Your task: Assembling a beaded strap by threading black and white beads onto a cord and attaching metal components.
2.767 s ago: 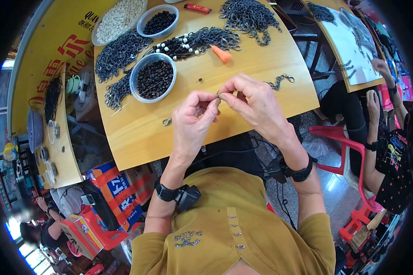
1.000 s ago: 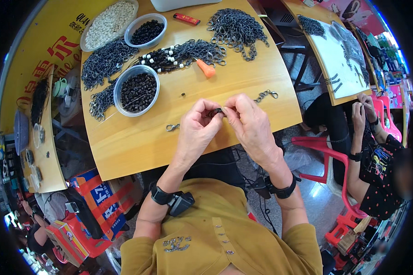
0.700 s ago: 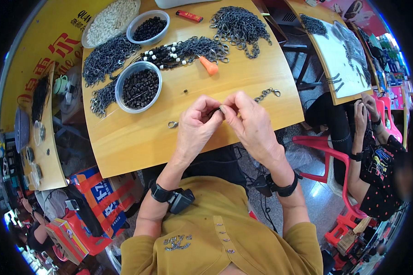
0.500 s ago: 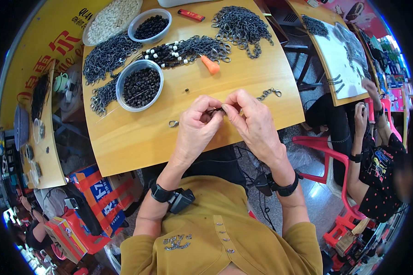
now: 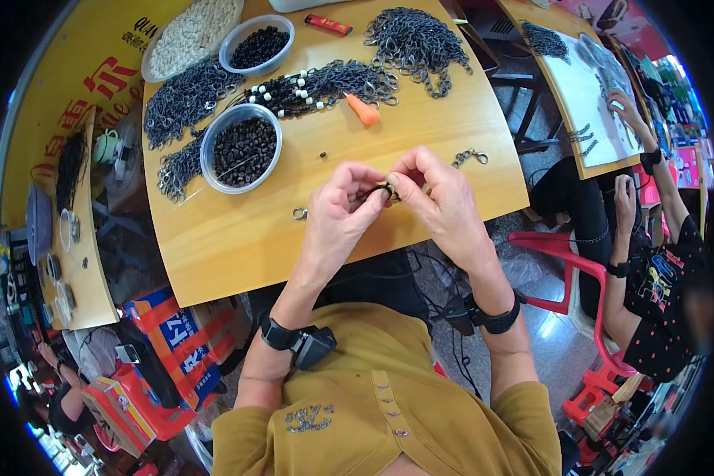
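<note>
My left hand [image 5: 339, 210] and my right hand [image 5: 435, 197] meet over the near part of the wooden table. Both pinch a thin dark cord [image 5: 381, 191] between thumbs and fingertips; its finer detail is hidden by the fingers. A metal clasp [image 5: 300, 213] pokes out beside my left hand. Beyond my right hand lies the end of a grey metal chain [image 5: 470, 157] with a clasp; whether it joins the cord is hidden. One small dark bead [image 5: 323, 155] sits on the table ahead of my hands.
A bowl of dark brown beads [image 5: 244, 147], a bowl of black beads [image 5: 260, 46] and a tray of white beads [image 5: 194, 40] stand far left. Chain heaps [image 5: 416, 44], beaded cords [image 5: 282, 95], an orange-handled tool [image 5: 362, 109] and a red lighter [image 5: 328, 24] lie beyond. A co-worker [image 5: 650, 278] sits right.
My fingers have shifted slightly on the cord, with more of its dark length showing between them. The chain end at right has moved a little. The co-worker's arm now reaches farther over the other table.
</note>
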A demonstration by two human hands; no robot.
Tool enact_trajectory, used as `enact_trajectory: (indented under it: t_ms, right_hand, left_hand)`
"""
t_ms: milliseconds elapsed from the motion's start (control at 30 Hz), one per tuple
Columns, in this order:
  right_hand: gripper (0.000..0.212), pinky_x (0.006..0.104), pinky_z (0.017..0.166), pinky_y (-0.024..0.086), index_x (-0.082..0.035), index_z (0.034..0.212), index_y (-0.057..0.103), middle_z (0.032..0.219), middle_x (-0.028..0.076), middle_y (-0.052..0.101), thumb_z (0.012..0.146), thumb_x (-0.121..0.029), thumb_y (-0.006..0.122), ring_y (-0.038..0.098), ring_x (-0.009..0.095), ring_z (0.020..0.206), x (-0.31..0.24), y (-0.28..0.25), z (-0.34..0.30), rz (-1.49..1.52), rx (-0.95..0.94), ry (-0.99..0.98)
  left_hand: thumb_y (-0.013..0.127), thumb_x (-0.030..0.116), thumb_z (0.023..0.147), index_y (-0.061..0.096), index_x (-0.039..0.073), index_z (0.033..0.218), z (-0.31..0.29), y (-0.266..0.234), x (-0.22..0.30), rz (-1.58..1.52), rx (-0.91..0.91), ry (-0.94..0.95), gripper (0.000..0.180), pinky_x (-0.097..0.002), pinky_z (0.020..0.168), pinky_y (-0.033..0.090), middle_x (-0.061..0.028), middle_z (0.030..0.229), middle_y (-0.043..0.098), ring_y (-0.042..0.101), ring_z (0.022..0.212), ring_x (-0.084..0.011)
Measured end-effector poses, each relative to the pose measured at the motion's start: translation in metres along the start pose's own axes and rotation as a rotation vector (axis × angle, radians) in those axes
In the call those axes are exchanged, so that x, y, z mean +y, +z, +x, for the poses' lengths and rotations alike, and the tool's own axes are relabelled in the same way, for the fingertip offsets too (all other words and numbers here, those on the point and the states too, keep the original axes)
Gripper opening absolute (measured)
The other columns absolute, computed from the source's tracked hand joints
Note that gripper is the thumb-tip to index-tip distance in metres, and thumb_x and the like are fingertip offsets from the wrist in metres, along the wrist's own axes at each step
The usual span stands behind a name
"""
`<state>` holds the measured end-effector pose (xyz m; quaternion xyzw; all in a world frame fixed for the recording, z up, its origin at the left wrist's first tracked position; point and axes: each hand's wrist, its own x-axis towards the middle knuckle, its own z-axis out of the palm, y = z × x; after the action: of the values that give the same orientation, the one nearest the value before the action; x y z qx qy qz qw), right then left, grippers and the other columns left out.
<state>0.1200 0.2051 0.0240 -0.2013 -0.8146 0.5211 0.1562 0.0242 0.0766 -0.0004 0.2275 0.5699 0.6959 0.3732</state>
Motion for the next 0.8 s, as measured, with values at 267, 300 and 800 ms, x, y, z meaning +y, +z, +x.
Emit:
enact_trajectory:
  t_ms: [267,300,800]
  right_hand:
    - [0.019,0.0157,0.049,0.036,-0.006,0.09,0.056,0.079,-0.003,0.057,0.094,-0.024,0.06,0.044,0.0,0.059,0.006,-0.001,-0.004,0.598,-0.153,0.421]
    - [0.019,0.0156,0.048,0.036,-0.006,0.09,0.056,0.078,-0.004,0.056,0.093,-0.024,0.06,0.043,0.0,0.058,0.006,-0.001,-0.003,0.656,-0.155,0.428]
    - [0.015,0.0144,0.048,0.036,-0.004,0.096,0.06,0.076,-0.005,0.055,0.092,-0.019,0.062,0.042,-0.001,0.058,-0.002,0.01,-0.017,0.793,-0.095,0.451]
  left_hand:
    - [0.059,0.005,0.092,0.055,0.002,0.108,-0.005,-0.001,-0.006,-0.019,0.017,0.043,0.016,-0.0148,0.052,0.038,-0.0038,0.088,0.063,0.052,0.064,-0.0037]
    - [0.059,0.003,0.092,0.057,0.001,0.107,-0.006,-0.002,-0.005,-0.005,0.021,0.02,0.015,-0.0156,0.057,0.041,-0.0023,0.089,0.064,0.055,0.071,-0.0037]
    - [0.061,-0.002,0.088,0.059,-0.002,0.101,-0.008,-0.002,-0.003,-0.07,0.101,0.144,0.013,-0.0205,0.079,0.047,-0.0023,0.095,0.06,0.057,0.086,-0.0068]
